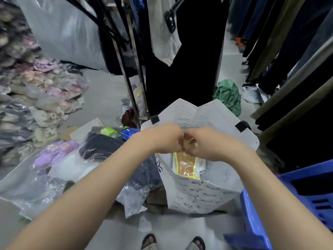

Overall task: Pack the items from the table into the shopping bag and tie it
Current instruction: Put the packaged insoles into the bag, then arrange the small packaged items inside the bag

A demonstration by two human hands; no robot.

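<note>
Both bare forearms extended forward, left hand (162,138) and right hand (207,143) meeting, fingers curled together

Bag mouth: shopping bag (207,193) open; both hands block its middle.
Left: bagged clothes (100,152) crowd it.
Right: blue crate (255,219), seemingly touching.

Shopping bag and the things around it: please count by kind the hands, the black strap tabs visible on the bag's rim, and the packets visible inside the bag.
Hands: 2, left hand and right hand, together over the white shopping bag
Black strap tabs: 2
Packets inside: 1 yellow-edged packet
Total: 5
</note>
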